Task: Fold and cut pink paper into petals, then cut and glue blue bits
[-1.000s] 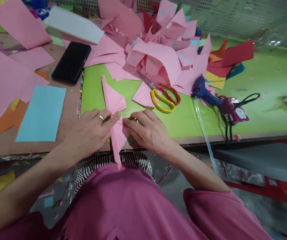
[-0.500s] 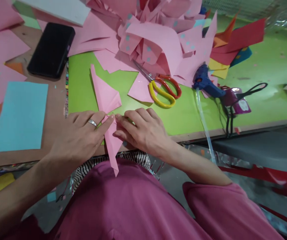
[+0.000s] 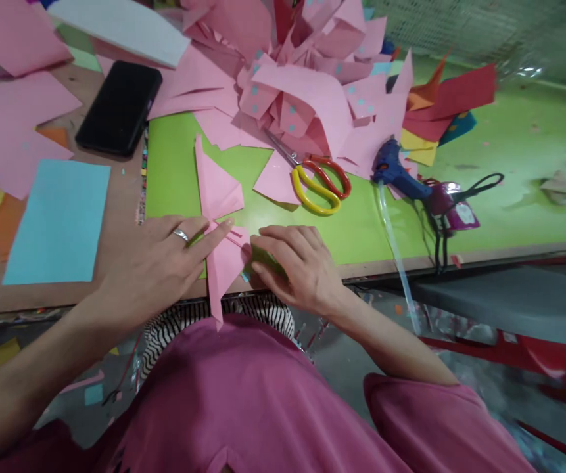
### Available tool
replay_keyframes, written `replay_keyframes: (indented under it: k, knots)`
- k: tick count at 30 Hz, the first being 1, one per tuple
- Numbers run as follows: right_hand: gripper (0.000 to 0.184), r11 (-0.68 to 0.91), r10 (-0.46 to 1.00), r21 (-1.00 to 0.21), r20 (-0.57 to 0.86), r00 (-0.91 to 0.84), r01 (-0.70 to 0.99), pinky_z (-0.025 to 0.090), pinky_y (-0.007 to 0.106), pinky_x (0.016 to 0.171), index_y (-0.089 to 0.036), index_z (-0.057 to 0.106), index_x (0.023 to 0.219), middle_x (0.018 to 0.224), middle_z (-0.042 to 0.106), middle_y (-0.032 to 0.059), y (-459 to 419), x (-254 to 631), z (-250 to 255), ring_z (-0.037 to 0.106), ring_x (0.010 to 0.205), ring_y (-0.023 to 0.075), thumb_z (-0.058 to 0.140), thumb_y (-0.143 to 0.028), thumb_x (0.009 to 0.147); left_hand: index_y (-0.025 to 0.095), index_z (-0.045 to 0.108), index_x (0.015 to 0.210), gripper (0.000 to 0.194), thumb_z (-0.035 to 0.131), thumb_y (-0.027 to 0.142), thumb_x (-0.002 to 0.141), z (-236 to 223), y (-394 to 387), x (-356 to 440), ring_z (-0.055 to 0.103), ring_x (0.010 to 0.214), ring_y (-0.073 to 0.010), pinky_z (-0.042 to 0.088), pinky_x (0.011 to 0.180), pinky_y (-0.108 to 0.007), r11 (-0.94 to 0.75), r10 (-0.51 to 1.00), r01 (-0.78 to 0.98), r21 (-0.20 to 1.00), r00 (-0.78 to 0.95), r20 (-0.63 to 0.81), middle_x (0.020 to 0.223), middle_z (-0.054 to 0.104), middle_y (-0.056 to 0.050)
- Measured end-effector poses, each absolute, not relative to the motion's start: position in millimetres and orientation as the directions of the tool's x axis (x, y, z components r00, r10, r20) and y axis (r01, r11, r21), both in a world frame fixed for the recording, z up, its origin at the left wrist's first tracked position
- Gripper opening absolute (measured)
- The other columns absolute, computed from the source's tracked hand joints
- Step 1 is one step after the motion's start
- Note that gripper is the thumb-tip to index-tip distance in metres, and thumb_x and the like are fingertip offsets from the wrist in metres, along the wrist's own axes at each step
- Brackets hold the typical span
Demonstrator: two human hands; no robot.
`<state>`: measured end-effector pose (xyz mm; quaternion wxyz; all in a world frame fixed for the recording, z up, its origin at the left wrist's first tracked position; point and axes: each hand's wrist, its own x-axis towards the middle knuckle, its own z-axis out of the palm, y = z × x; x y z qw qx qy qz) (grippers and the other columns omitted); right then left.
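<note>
A folded piece of pink paper, pinched narrow at its middle like a bow, lies at the table's front edge, its lower point hanging over. My left hand, with a ring on one finger, holds it down at the middle, one finger stretched across the fold; the thumb is hidden. Close by the paper's right edge is my right hand, fingers bent and thumb apart, with nothing visible between them. Whether its fingertips touch the paper I cannot tell. Beyond the hands lie scissors with one red and one yellow handle loop.
Pink paper pieces pile up at the back. On the left are a black phone and a light blue sheet. A blue glue gun with a clear glue stick lies right, beside a purple object with a black strap.
My right hand has drawn back slightly to the right from the paper's middle, and its fingers have opened. The folded paper's lower half now shows wider. The view has shifted a little.
</note>
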<state>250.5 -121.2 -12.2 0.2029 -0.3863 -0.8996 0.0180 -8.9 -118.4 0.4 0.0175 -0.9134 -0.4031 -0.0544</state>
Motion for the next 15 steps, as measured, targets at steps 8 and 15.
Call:
replay_keyframes:
  k: [8, 15]
  knots:
    - [0.048, 0.818, 0.573, -0.171, 0.319, -0.755, 0.549, 0.037, 0.047, 0.106, -0.015, 0.061, 0.129, 0.128, 0.072, 0.0131, -128.5, 243.2, -13.3, 0.062, 0.112, 0.0256, 0.056, -0.051, 0.098, 0.008, 0.055, 0.135, 0.047, 0.058, 0.008, 0.088, -8.3, -157.4, -22.5, 0.064, 0.118, -0.0315, 0.051, 0.103, -0.048, -0.759, 0.645, 0.631, 0.160, 0.696, 0.315, 0.131, 0.067, -0.019]
    - [0.066, 0.828, 0.557, -0.135, 0.317, -0.768, 0.545, 0.037, 0.048, 0.104, -0.011, 0.063, 0.125, 0.118, 0.074, 0.0125, -123.9, 239.5, -11.4, 0.062, 0.106, 0.0271, 0.057, -0.068, 0.092, 0.007, 0.060, 0.130, 0.038, 0.062, 0.021, 0.095, -18.5, -159.5, -19.9, 0.067, 0.118, -0.0305, 0.053, 0.101, -0.049, -0.775, 0.602, 0.630, 0.040, 0.719, 0.347, 0.132, 0.070, -0.018]
